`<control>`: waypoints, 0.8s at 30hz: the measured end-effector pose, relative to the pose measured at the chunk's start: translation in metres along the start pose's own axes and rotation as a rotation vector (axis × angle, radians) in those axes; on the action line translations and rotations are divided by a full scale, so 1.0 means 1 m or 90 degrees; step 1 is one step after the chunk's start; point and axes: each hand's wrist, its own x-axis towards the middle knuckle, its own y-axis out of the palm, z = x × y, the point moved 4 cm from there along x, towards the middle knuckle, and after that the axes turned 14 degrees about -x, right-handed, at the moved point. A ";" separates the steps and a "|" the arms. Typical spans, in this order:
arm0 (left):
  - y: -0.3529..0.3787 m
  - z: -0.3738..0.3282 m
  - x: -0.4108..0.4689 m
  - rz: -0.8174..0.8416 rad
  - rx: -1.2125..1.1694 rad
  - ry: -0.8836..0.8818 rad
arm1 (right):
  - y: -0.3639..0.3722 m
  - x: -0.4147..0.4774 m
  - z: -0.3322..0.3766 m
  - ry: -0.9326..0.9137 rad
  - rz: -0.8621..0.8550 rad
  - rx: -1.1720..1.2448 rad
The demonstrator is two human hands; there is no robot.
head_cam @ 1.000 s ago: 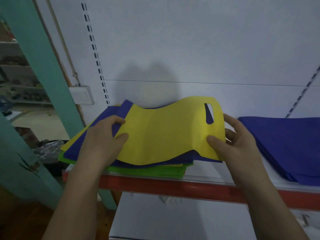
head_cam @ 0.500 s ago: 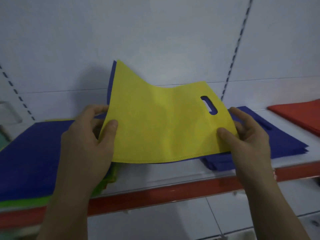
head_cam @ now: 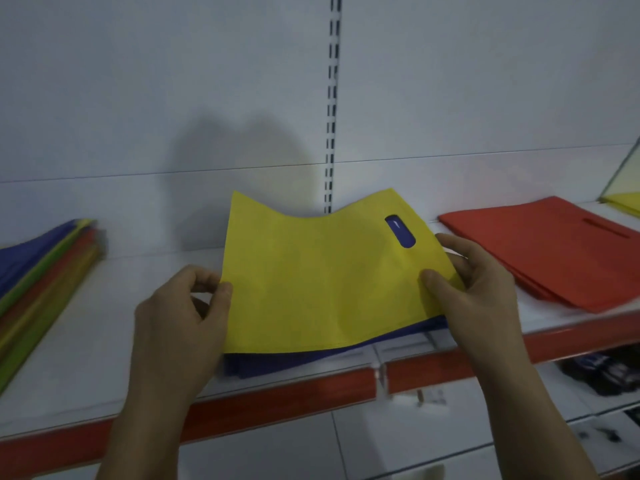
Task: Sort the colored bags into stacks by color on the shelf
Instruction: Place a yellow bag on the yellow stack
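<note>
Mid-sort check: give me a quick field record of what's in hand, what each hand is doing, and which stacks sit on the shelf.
held: flat yellow fabric bag with a cut-out handle
grip: left hand pinches its left edge, right hand its right edge
beneath: stack of blue fabric bags; contact unclear
right: stack of red fabric bags
far right: yellow sheets, cut off by the frame
far left: mixed-colour pile of bags
surface: white shelf with red front edge
</note>
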 end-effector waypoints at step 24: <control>0.082 -0.055 0.001 -0.012 -0.060 0.035 | -0.078 0.039 -0.052 -0.064 -0.126 -0.073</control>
